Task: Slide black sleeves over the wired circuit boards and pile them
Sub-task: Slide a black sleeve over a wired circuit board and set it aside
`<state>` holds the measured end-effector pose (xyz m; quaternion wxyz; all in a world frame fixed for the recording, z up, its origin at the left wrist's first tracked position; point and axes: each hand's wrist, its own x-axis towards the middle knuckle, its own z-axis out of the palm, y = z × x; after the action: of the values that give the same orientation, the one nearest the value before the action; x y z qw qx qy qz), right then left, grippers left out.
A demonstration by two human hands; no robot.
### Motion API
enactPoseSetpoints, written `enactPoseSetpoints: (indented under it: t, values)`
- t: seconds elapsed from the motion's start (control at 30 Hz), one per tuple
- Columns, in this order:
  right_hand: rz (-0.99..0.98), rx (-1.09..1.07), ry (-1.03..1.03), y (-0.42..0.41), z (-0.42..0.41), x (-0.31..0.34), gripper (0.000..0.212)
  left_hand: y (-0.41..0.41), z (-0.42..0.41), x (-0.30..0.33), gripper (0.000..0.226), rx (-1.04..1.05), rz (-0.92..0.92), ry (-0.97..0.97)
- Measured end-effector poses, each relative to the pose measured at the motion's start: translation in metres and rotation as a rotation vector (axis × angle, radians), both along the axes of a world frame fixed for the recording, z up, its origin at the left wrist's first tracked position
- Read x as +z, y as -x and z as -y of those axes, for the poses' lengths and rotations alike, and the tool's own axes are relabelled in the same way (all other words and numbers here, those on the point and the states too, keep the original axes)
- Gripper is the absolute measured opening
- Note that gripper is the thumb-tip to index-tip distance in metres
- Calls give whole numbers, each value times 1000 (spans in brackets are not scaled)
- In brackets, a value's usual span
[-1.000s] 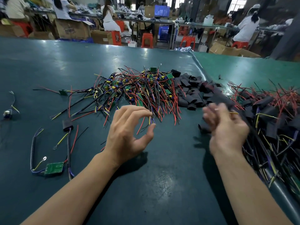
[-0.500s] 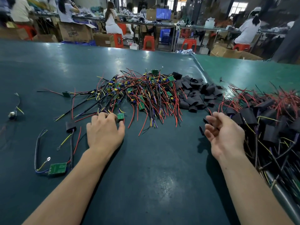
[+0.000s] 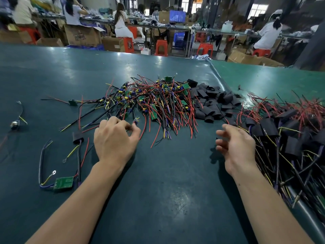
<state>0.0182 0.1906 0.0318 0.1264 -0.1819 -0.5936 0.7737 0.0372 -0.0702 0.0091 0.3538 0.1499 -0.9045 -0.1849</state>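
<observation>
Dark green table (image 3: 158, 199). Lying on it: central tangle of bare wired circuit boards (image 3: 154, 101); heap of loose black sleeves (image 3: 211, 101) just beside its right edge; pile of sleeved boards (image 3: 288, 134) far right. Left side: single loose board (image 3: 63, 183), one sleeved unit (image 3: 77, 137), small connector (image 3: 15, 124).

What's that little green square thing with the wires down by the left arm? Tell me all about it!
It is a small green circuit board, flat and rectangular, lying on the dark green table apart from the big heap. Blue, yellow, black and red wires run from its ends. The yellow one ends in a small metal ring. No black sleeve covers it. No hand touches it; the left forearm passes just to its right.
</observation>
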Motion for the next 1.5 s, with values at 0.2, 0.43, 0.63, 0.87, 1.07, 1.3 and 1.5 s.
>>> enactPoseSetpoints:
  t: [0.2, 0.43, 0.63, 0.87, 1.07, 1.3, 1.5]
  values:
    - [-60, 439, -156, -11, 24, -7, 19, -10, -9, 12, 25, -126, -436, -139]
    - [-166, 856, 48, -24, 39, -4, 70, -26, -37, 5, 23, -865, -398, 117]
    - [-321, 588, -9, -21, 22, 6, 21, -22, -45, -3, 25, -847, -221, 219]
    - [-291, 129, 113, -5, 4, 5, 16, -11, -31, -6, 16, -615, -272, -120]
    - [-298, -11, 262, 8, -8, 1, 13, 5, -16, 2, 16, -510, -256, -343]
    - [-441, -244, 345, 15, -16, -1, 22, 58, -69, 16, 14, -848, 32, 84]
    - [-363, -209, 406, 18, -14, -1, 29, 123, -132, 10, 36, -837, 316, 416]
